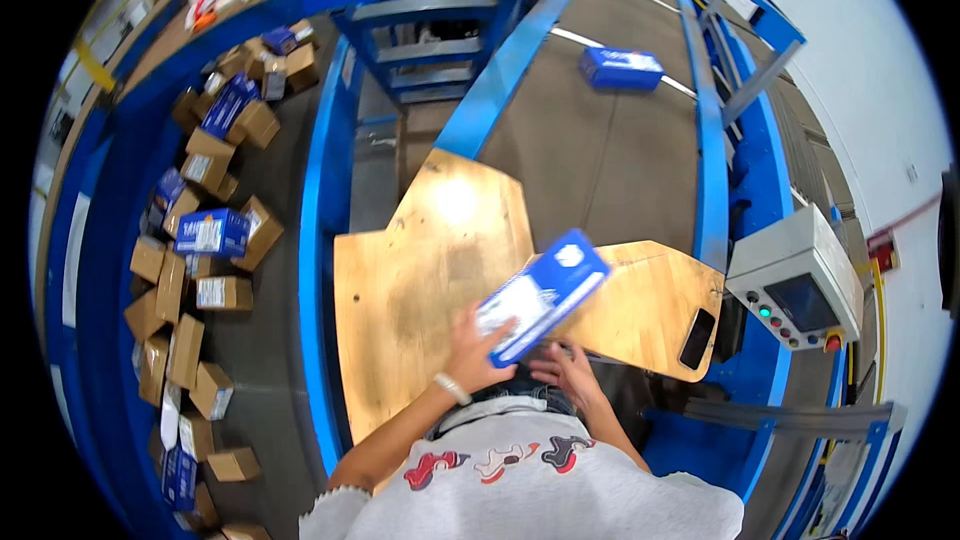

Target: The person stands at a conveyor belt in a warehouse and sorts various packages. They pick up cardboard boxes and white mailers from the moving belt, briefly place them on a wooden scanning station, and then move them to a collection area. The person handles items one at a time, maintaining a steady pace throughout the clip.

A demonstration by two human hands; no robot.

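Note:
My left hand (480, 349) grips the near end of a blue cardboard box (551, 296) with a white label, held tilted above the wooden worktop (442, 255) close to my body. Just to the right of the box's near end is my right hand (566, 371), fingers apart and holding nothing. Another blue box (621, 69) lies on the belt conveyor (592, 142) beyond the worktop. A black smartphone (697, 339) rests on the worktop's right end.
Many brown cartons (224, 293) and several blue boxes (212, 232) lie on a lower belt at the left, behind a blue metal rail (319, 240). A control box (799, 285) with a screen and buttons stands at the right. Blue conveyor side rails (709, 165) flank the belt.

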